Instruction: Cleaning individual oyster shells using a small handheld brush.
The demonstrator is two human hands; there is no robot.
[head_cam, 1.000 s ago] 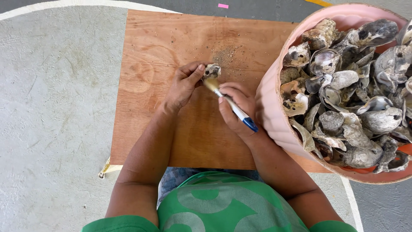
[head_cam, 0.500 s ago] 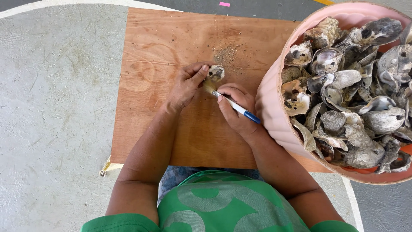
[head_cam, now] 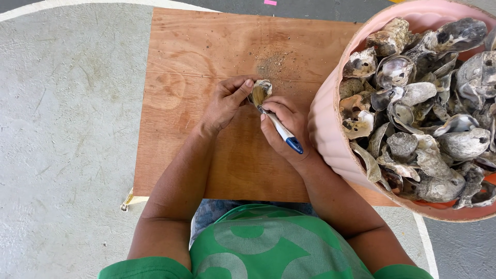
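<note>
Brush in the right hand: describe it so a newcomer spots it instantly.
Start at the plywood board on the concrete floor, left of the pink basin of shells. Mid-board, the right hand holds a small paintbrush against a shell in the left hand. Only it has tan bristles and a white, blue-tipped handle.

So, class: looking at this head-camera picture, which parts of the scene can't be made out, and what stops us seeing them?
- Shell: mostly hidden by left hand and brush bristles.
- Brush handle middle: covered by right hand.
- Pink basin: cut off at the top and right edges.
- Lower shells in the basin: buried under the top ones.
</note>
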